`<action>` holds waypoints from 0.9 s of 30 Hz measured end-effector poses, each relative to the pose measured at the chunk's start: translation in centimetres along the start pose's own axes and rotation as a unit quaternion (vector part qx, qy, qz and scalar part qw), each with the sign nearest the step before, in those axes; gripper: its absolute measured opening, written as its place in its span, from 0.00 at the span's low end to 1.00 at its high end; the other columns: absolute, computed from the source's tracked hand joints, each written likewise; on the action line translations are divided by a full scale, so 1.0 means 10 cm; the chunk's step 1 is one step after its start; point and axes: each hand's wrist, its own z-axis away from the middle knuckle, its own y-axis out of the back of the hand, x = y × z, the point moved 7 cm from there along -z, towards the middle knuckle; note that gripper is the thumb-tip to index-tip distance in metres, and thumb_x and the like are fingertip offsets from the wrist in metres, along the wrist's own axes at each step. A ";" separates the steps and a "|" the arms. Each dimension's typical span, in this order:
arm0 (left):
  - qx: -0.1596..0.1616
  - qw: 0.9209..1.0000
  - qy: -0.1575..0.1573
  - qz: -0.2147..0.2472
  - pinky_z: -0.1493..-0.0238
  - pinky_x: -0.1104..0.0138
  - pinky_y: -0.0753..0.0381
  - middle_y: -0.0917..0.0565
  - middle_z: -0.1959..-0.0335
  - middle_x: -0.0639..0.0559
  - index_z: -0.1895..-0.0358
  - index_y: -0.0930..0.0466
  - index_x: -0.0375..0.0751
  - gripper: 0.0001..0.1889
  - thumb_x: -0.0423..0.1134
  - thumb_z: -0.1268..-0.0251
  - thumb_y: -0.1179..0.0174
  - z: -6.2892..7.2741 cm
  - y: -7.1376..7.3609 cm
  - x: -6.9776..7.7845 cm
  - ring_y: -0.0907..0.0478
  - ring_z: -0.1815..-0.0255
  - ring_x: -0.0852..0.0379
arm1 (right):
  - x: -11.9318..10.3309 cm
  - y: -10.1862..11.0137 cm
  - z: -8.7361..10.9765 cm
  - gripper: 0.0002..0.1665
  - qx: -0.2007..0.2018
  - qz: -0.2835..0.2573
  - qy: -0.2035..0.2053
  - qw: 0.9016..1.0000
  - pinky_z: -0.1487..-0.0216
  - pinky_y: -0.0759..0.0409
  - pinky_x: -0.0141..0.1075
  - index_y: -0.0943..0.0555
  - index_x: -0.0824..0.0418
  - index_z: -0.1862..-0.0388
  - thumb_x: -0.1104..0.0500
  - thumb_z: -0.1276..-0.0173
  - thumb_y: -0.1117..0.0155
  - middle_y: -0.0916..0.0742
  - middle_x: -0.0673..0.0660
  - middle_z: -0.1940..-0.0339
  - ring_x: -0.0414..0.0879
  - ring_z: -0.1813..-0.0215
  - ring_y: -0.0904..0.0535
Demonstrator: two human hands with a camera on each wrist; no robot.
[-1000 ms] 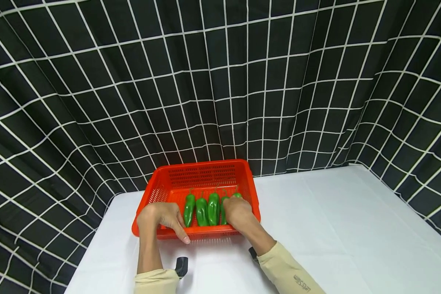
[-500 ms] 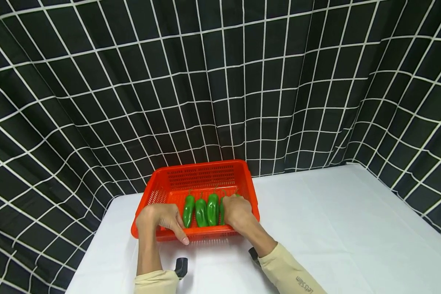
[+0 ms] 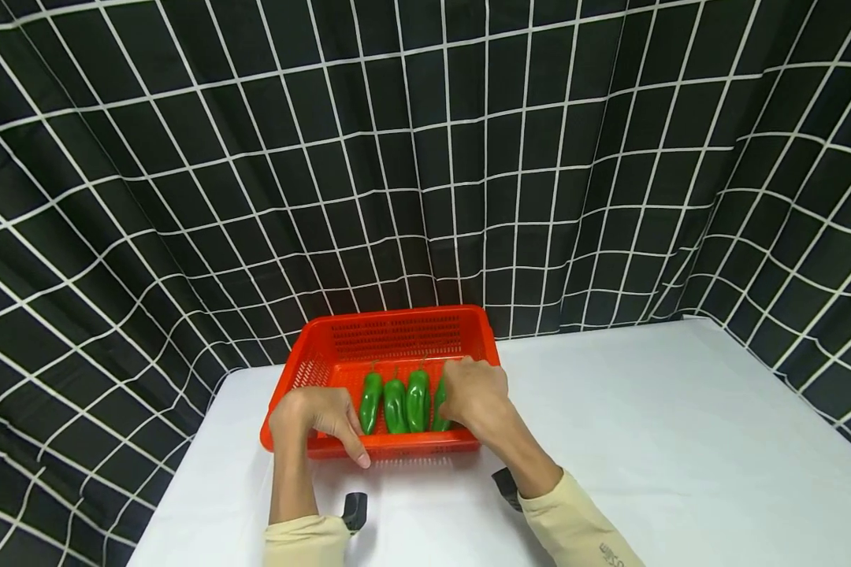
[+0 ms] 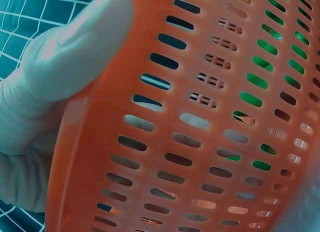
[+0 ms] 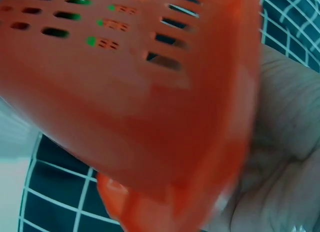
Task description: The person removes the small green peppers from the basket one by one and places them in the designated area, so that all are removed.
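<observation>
Several green chili peppers (image 3: 395, 405) lie side by side in a red perforated plastic basket (image 3: 397, 321), stems towards the back. The left hand (image 3: 322, 413) grips the basket's front wall near its left end. Its thumb lies on the outer side in the head and left wrist views; its fingers, over the rim, are mostly hidden. Over the basket's right front part, the right hand (image 3: 477, 398) is bent in beside the rightmost visible pepper (image 3: 440, 403). Its fingertips are hidden, and so is whatever may be between them. The right wrist view shows its wrinkled palm beyond the rim.
The basket stands on a white cloth-covered table (image 3: 610, 417), which extends well to the right. A black curtain with white grid lines (image 3: 425, 157) hangs behind and on both sides. Dark wrist cameras (image 3: 355, 512) sit under the wrists.
The right hand has risen and moved slightly to the right, and the pepper stem beside it has gone from sight. The left hand stays on the basket. The head view has shifted slightly.
</observation>
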 end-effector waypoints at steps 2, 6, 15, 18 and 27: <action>-0.001 1.000 -0.004 0.000 0.72 0.66 0.48 0.41 0.87 0.63 0.80 0.09 0.53 0.12 0.51 0.59 0.16 -0.01 -0.01 0.01 0.42 0.72 0.61 | 0.03 0.07 0.03 0.22 0.003 -0.009 0.002 1.000 0.72 0.21 0.45 0.25 0.54 0.87 0.56 0.46 0.19 0.24 0.50 0.82 0.49 0.75 0.21; -0.005 1.000 -0.001 0.010 0.73 0.66 0.53 0.45 0.87 0.62 0.87 0.17 0.50 0.18 0.51 0.60 0.15 -0.02 -0.02 0.00 0.47 0.74 0.61 | 0.05 0.17 0.06 0.26 0.007 -0.041 0.016 0.999 0.76 0.28 0.40 0.27 0.55 0.88 0.54 0.44 0.17 0.29 0.49 0.85 0.47 0.79 0.26; -0.002 1.000 -0.014 0.016 0.73 0.65 0.54 0.44 0.87 0.62 0.85 0.14 0.48 0.16 0.50 0.61 0.16 -0.03 -0.01 0.02 0.47 0.74 0.61 | 0.16 0.45 0.14 0.22 0.057 -0.112 0.044 0.991 0.80 0.43 0.32 0.32 0.55 0.83 0.63 0.45 0.26 0.36 0.47 0.87 0.41 0.82 0.39; -0.002 1.000 -0.019 0.012 0.72 0.65 0.54 0.45 0.87 0.62 0.85 0.13 0.50 0.15 0.51 0.60 0.16 -0.04 0.00 0.03 0.47 0.73 0.61 | 0.21 0.53 0.16 0.19 0.061 -0.129 0.046 0.989 0.79 0.44 0.32 0.32 0.56 0.81 0.63 0.45 0.29 0.35 0.47 0.87 0.41 0.82 0.38; -0.009 1.000 -0.006 0.022 0.75 0.66 0.57 0.47 0.87 0.61 0.92 0.27 0.52 0.25 0.52 0.61 0.16 -0.03 0.01 -0.02 0.55 0.78 0.60 | 0.43 0.70 0.21 0.13 0.055 -0.151 0.033 0.986 0.77 0.37 0.32 0.27 0.60 0.75 0.62 0.41 0.29 0.27 0.51 0.83 0.44 0.79 0.30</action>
